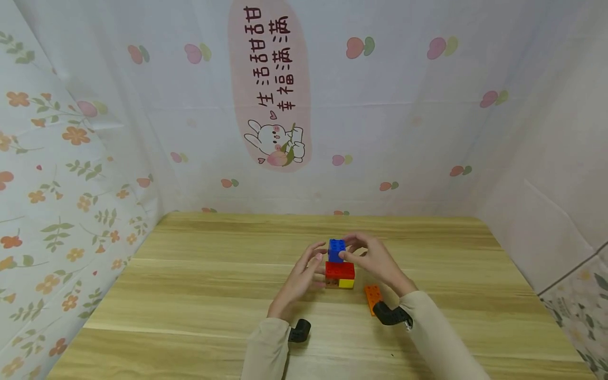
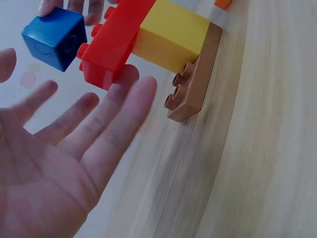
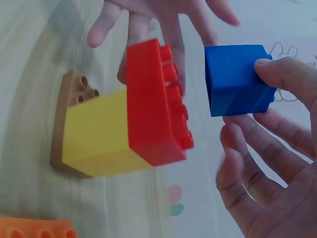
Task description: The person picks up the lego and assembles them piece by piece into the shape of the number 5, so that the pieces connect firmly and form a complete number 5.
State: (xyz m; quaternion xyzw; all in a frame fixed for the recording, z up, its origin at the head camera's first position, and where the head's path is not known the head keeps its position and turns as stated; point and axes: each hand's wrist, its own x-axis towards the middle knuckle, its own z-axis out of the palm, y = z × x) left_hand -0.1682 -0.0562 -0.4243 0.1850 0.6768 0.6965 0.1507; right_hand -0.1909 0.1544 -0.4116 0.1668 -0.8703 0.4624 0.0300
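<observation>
A blue toy building brick (image 3: 237,82) is pinched between the thumb and fingers of my right hand (image 1: 375,258). It hovers above a small stack, with a gap under it in the right wrist view. On top of that stack lies a red brick (image 3: 151,109), which overhangs a yellow brick (image 2: 173,34). The yellow one stands on one end of a flat brown brick (image 2: 195,79), whose other end shows bare studs. My left hand (image 2: 74,144) is spread beside the stack, palm toward it, fingertips close to the red brick; whether they touch it I cannot tell.
An orange studded brick (image 1: 372,296) lies on the wooden table (image 1: 190,295), near my right wrist. Black curved mounts (image 1: 300,331) sit at both wrists. Patterned cloth (image 1: 389,121) hangs behind the table and along its sides.
</observation>
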